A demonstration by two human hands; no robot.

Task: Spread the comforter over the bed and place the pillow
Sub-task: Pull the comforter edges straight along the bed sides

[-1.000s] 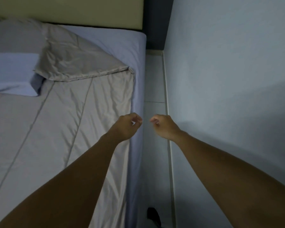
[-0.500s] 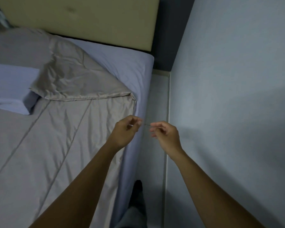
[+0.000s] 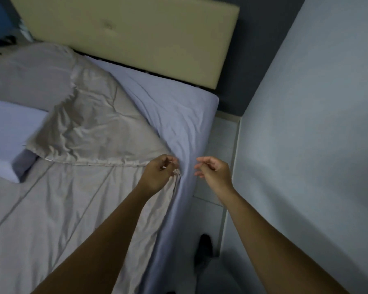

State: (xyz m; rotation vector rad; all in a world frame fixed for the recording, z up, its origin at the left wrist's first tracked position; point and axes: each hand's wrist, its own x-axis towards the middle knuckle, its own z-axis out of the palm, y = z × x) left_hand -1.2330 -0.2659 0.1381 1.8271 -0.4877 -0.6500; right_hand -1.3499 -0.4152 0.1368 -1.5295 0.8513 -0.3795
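Observation:
A beige comforter (image 3: pixel 77 204) covers the bed, with its upper part folded back in a triangle (image 3: pixel 98 132) over the lavender sheet (image 3: pixel 179 115). My left hand (image 3: pixel 157 175) is at the fold's corner by the bed's right edge and pinches the comforter's edge with curled fingers. My right hand (image 3: pixel 215 170) hovers beside it over the gap, fingers loosely curled, holding nothing. A lavender pillow (image 3: pixel 9 128) lies at the left, partly under the folded flap. A grey cushion-like mound (image 3: pixel 30 79) sits behind it near the headboard.
A beige padded headboard (image 3: pixel 136 39) stands at the top of the bed. A pale wall (image 3: pixel 306 145) runs close along the right, leaving a narrow strip of tiled floor (image 3: pixel 219 145). My dark-socked foot (image 3: pixel 204 247) stands in that strip.
I have stepped toward the headboard. My left hand moved forward from above the comforter's side edge to the folded corner and took hold of it. My right hand stayed alongside.

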